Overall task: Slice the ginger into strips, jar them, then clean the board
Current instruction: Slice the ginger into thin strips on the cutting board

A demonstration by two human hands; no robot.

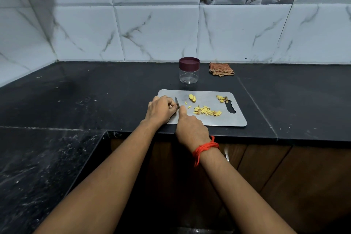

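Note:
A grey cutting board [230, 118] lies on the black counter near its front edge. On it are a pile of yellow ginger strips [207, 111], a ginger slice [192, 98] and some trimmings [221, 98] by the handle hole. My right hand [191, 129] grips a small knife [177, 101] whose blade points away over the board's left part. My left hand [161, 110] has its fingers curled right beside the blade; any ginger piece under them is hidden. A clear jar [189, 74] with a maroon lid stands shut behind the board.
A folded brown checked cloth [221, 69] lies by the tiled wall, right of the jar. The black counter [95, 91] runs left into a corner and turns toward me along the left side. Wooden cabinet fronts [284, 167] sit below the counter edge.

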